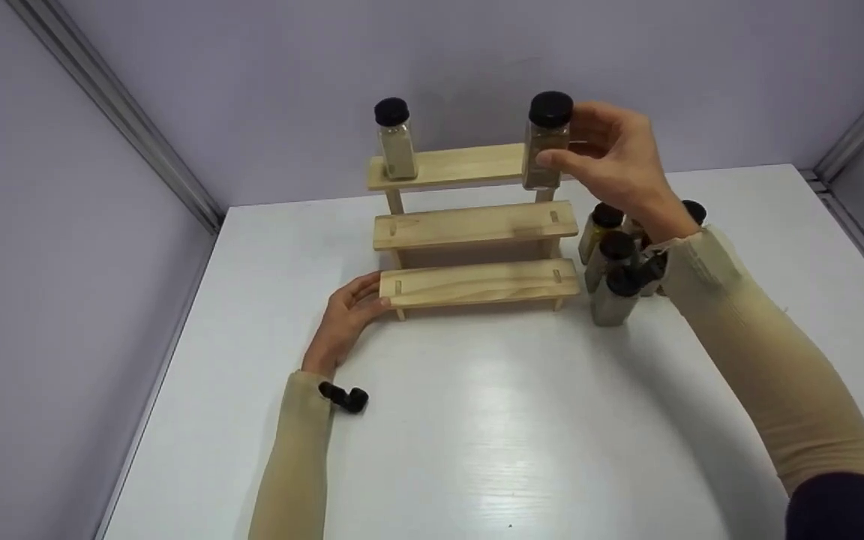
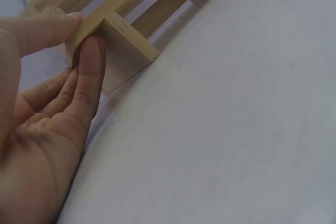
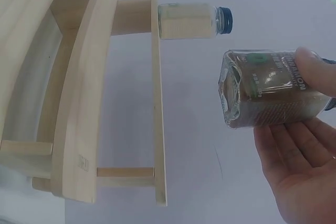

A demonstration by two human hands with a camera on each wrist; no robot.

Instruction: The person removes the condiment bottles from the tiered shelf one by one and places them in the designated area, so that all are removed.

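Note:
My right hand [image 1: 623, 161] grips a spice jar [image 1: 544, 154] with a black lid, near the right end of the wooden rack's top shelf. In the right wrist view this jar [image 3: 268, 87] holds brown powder, its label reads cinnamon, and a gap separates its base from the shelf. My left hand [image 1: 346, 319] pinches the left end of the lowest step of the three-step wooden rack [image 1: 477, 283], thumb above and fingers below, as the left wrist view shows. Another spice jar [image 1: 398, 150], with pale contents and a black lid, stands at the top shelf's left end.
Several more black-lidded spice jars [image 1: 613, 300] cluster on the white table [image 1: 432, 420] right of the rack, partly hidden by my right forearm. Behind the rack rises a pale wall [image 1: 289, 97]. A side wall with a metal post [image 1: 139, 127] stands left.

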